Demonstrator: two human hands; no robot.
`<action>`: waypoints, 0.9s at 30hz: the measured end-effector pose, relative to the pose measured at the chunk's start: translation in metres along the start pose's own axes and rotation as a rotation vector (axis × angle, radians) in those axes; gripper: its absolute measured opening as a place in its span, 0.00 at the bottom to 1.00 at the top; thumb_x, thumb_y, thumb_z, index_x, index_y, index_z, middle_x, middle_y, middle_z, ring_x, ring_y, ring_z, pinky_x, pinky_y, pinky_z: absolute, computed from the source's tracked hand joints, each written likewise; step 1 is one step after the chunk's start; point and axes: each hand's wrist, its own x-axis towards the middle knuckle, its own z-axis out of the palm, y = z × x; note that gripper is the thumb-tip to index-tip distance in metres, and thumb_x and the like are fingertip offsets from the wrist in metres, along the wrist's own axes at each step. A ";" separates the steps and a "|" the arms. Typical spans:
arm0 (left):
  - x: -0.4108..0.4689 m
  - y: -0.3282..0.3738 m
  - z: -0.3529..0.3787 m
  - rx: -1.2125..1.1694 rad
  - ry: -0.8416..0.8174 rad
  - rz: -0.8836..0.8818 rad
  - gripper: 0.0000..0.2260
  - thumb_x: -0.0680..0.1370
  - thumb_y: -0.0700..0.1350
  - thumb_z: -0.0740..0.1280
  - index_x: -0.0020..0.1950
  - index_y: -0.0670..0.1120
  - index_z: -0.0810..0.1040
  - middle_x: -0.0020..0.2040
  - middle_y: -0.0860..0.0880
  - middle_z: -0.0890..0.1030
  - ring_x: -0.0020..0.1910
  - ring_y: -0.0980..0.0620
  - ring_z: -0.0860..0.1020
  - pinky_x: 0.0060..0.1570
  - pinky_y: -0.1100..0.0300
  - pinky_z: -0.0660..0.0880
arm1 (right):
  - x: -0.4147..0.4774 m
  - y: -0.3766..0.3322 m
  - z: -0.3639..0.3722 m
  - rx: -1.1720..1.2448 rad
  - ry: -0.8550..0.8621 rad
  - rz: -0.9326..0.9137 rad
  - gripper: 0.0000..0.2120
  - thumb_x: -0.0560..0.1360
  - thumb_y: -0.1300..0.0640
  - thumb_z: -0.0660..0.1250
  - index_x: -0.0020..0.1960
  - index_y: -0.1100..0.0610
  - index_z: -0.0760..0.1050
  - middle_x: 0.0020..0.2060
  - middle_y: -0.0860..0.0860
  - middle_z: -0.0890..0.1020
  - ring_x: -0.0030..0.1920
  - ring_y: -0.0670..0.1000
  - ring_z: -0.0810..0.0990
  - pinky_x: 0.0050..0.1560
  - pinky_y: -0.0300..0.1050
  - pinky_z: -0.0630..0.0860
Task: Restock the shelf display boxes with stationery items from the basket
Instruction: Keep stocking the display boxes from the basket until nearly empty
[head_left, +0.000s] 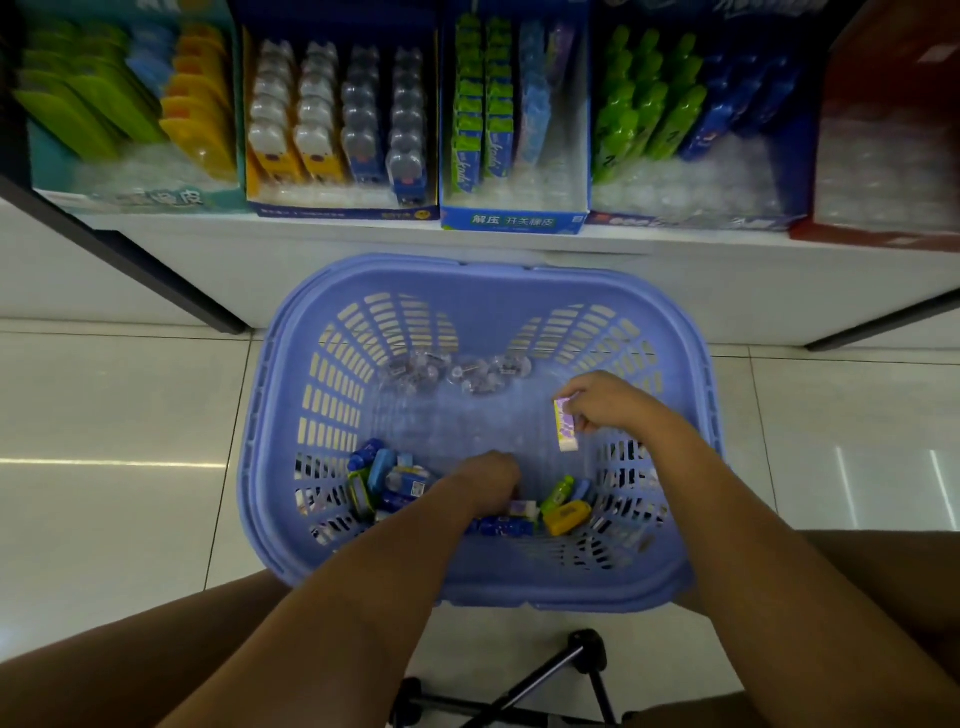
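Blue display box (514, 221): "解压 开关橡皮"

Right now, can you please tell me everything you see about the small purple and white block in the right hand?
The small block is a flat rectangle, purple with a pale pattern and a white lower end. It looks like a wrapped eraser, but the print is too blurred to read. It stands nearly upright. The right hand pinches its upper part with the fingers, holding it inside the blue basket, apart from the other items.
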 end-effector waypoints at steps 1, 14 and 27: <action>0.000 0.001 0.001 -0.025 0.011 -0.009 0.12 0.74 0.50 0.70 0.53 0.44 0.83 0.55 0.42 0.80 0.52 0.43 0.79 0.52 0.51 0.78 | -0.006 -0.001 -0.005 0.036 -0.008 -0.012 0.14 0.79 0.65 0.60 0.64 0.62 0.74 0.38 0.58 0.78 0.36 0.51 0.77 0.38 0.43 0.74; -0.076 0.009 -0.110 -1.547 0.407 -0.005 0.04 0.76 0.38 0.68 0.41 0.45 0.79 0.34 0.48 0.76 0.29 0.57 0.76 0.34 0.63 0.79 | -0.081 -0.049 -0.059 0.875 0.126 -0.561 0.09 0.74 0.71 0.65 0.50 0.60 0.78 0.34 0.50 0.84 0.34 0.45 0.82 0.39 0.33 0.78; -0.161 0.023 -0.173 -1.556 0.919 0.262 0.02 0.76 0.34 0.66 0.47 0.37 0.75 0.38 0.48 0.85 0.37 0.52 0.83 0.37 0.62 0.79 | -0.070 -0.157 -0.143 0.159 1.044 -0.803 0.06 0.73 0.66 0.65 0.48 0.66 0.79 0.43 0.59 0.84 0.45 0.51 0.83 0.48 0.35 0.76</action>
